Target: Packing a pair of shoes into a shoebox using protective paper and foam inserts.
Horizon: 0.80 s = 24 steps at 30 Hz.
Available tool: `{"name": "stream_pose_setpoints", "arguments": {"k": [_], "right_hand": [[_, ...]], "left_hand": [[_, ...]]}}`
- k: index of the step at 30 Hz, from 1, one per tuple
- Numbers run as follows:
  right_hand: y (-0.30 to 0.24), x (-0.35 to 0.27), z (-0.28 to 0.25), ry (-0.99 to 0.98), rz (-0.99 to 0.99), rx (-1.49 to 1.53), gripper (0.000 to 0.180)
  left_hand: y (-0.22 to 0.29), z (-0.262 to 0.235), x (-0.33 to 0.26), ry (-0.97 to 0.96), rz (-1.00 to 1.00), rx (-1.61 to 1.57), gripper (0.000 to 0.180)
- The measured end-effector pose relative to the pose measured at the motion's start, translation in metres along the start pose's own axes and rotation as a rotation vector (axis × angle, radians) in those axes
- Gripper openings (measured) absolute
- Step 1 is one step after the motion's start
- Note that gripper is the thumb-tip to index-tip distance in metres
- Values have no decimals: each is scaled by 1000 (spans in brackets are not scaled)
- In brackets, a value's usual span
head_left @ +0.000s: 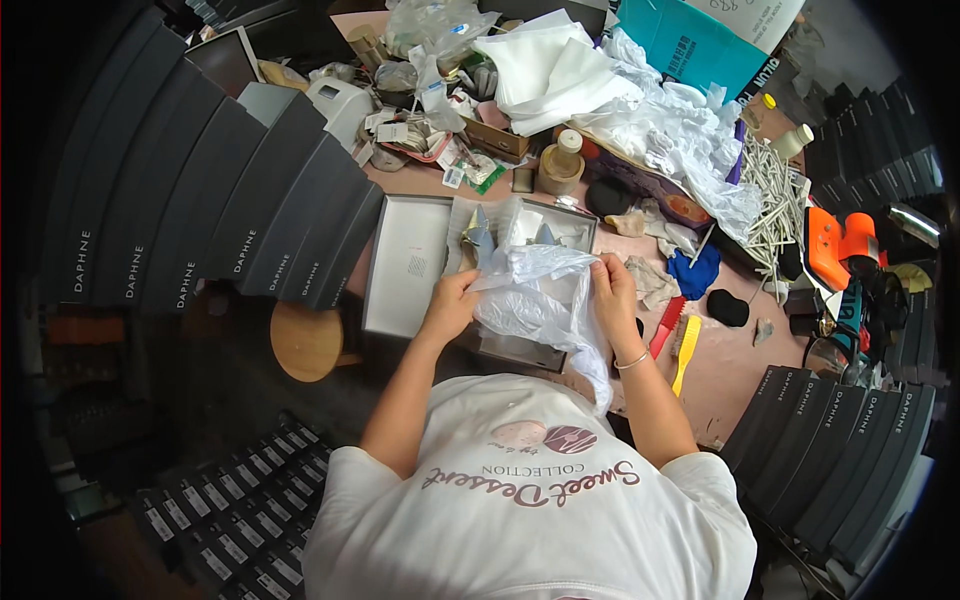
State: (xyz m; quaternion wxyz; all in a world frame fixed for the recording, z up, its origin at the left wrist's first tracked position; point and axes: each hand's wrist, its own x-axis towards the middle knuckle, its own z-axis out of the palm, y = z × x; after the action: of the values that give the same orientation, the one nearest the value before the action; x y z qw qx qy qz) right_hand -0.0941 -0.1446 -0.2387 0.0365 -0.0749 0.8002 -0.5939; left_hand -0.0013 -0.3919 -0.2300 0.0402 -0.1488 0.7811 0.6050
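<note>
Loosely draped, a thin white sheet (540,312) hangs over an open box (520,354), its edges pinched in the grip of left hand (455,303) and right hand (616,290). Probably light, soft and tearable, it suits corner holds. Rightward, the desk (765,350) bears a yellow brush (686,354).

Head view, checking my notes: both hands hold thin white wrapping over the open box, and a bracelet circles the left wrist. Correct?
Not quite: in the head view, the bracelet circles the right wrist. Otherwise yes: the left hand and right hand hold thin white wrapping over the open box.
</note>
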Motion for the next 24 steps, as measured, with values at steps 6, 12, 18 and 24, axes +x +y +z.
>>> {"name": "stream_pose_setpoints", "arguments": {"k": [6, 12, 18, 24], "right_hand": [[62, 32, -84, 418, 97, 397, 24], [103, 36, -157, 640, 29, 786, 18], [65, 38, -147, 489, 123, 813, 14], [20, 56, -142, 37, 149, 205, 17]], "left_hand": [[-35, -30, 0, 74, -230, -536, 23], [-68, -88, 8, 428, -56, -1201, 35], [-3, -89, 12, 438, 4, -898, 37], [68, -30, 40, 272, -19, -890, 34]]}}
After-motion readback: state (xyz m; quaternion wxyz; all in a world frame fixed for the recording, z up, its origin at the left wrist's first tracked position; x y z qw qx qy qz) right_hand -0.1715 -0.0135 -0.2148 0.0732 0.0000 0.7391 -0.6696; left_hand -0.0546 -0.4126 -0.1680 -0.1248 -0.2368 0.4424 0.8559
